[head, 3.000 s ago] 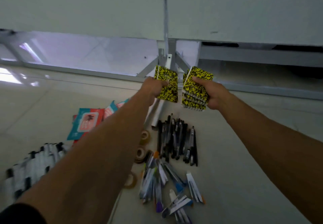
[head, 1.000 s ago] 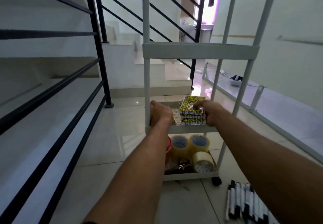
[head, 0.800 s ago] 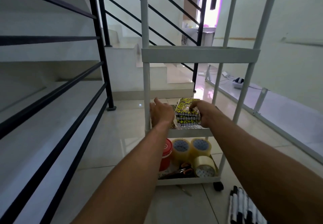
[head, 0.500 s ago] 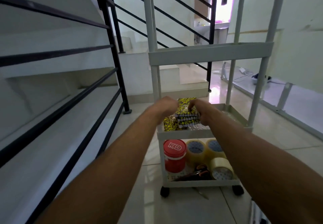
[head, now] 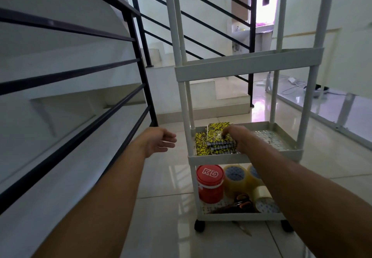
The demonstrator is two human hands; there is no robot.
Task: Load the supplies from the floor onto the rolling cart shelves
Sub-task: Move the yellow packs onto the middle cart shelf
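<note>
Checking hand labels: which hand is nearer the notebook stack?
Right. The right hand rests on the notebook stack; the left hand hangs open outside the cart.

Glossy pale floor tiles (head: 167, 179) reflect daylight. A black stair railing (head: 138, 42) climbs past white steps (head: 203, 90); pale walls (head: 352, 16) enclose the room.

Notebooks (head: 216, 144) lie on the cart (head: 241, 70) shelf above the tape rolls (head: 235, 178).

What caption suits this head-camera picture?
Right hand settles yellow notebooks on the cart's middle shelf; left hand hangs empty.
</note>
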